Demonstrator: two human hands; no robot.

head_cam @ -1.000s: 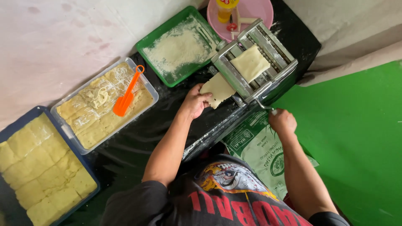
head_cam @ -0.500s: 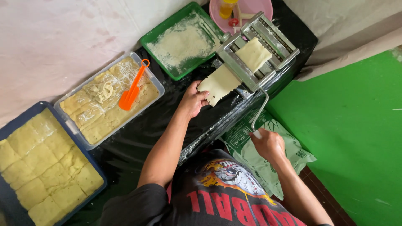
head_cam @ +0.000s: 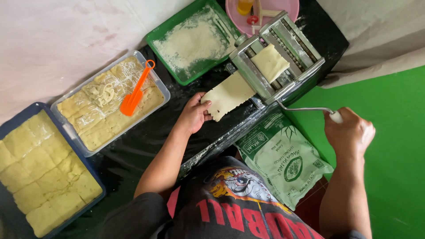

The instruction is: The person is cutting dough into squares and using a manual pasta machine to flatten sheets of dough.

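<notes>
we hold the crank handle (head_cam: 335,116) in our right hand (head_cam: 349,132), fingers wrapped shut around it; since the earlier frame this hand has swung from low beside the green flour bag (head_cam: 283,161) up and out to the right. the dough sheet (head_cam: 228,95) now hangs further out of the metal roller machine (head_cam: 276,57). our left hand (head_cam: 193,114) stays under its lower edge, fingers loosely curled, touching the sheet.
</notes>
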